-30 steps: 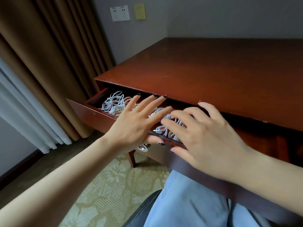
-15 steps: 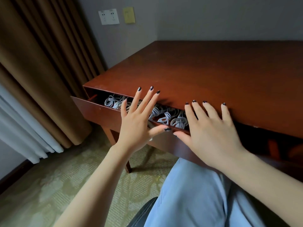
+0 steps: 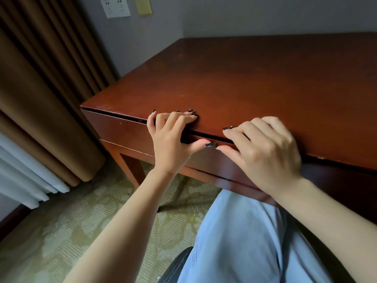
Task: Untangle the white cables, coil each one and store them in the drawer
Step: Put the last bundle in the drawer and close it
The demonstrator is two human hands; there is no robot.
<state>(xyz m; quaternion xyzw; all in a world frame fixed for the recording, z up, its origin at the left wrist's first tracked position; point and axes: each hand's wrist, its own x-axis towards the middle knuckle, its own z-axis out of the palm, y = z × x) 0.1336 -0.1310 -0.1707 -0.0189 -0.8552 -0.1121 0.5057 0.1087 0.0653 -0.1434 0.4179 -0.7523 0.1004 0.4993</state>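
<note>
The drawer of the dark red wooden desk is pushed in, its front flush under the desk top with only a thin dark gap along the top. The white cables are hidden inside. My left hand lies over the desk's front edge, fingers on the top and thumb pressing the drawer front. Just to its right, my right hand sits the same way, fingers bent onto the desk top and thumb against the drawer front. Neither hand holds anything.
Brown curtains and a white sheer curtain hang at the left. A wall socket plate and a yellow plate sit on the grey wall. My legs in light blue trousers are under the desk, over patterned carpet.
The drawer, open with coiled white cables showing, has slid fully in under both hands. The cables are now out of sight and my fingers have come up onto the desk top.
</note>
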